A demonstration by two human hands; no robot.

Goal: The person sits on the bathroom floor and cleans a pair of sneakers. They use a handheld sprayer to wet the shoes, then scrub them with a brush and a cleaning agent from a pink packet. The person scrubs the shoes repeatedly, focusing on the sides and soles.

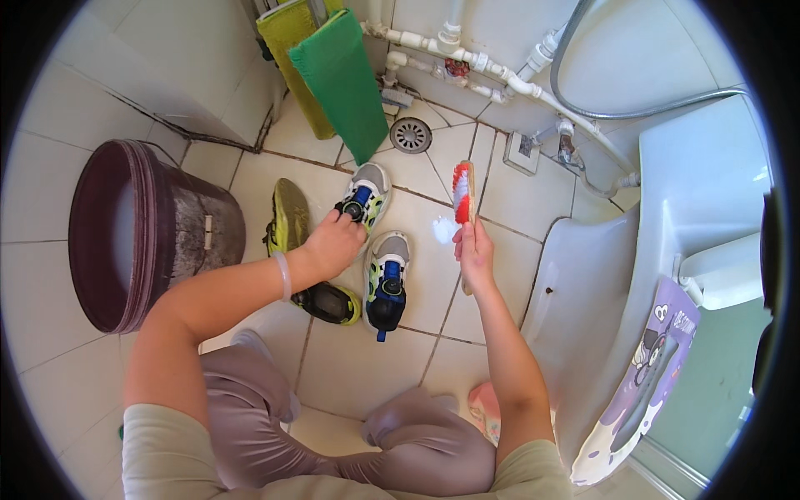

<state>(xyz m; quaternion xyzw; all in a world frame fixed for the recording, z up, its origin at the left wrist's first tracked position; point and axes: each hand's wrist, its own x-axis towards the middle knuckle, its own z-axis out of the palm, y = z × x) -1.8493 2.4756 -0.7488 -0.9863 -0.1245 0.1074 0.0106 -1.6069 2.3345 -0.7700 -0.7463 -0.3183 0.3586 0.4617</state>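
My right hand (473,254) is closed around the handle of a wooden scrub brush (468,196) with red and white bristles, held upright over the tiles. My left hand (333,243) has its fingers closed on the ankle part of a grey-and-white sneaker (373,185) with a blue tongue, toe pointing away from me. Its matching sneaker (388,275) stands just nearer, sole down. To the left lie a yellow-green shoe (289,208), partly behind my left hand, and a black-and-yellow shoe (329,305). A patch of white powder or foam (444,229) lies left of the brush.
A maroon bucket (200,217) with whitish liquid stands left. Green and yellow mop cloths (342,87) hang at the back beside a floor drain (411,135). White pipes (492,67) run along the wall. A white basin-like fixture (575,275) and a purple patterned mat (642,375) are right.
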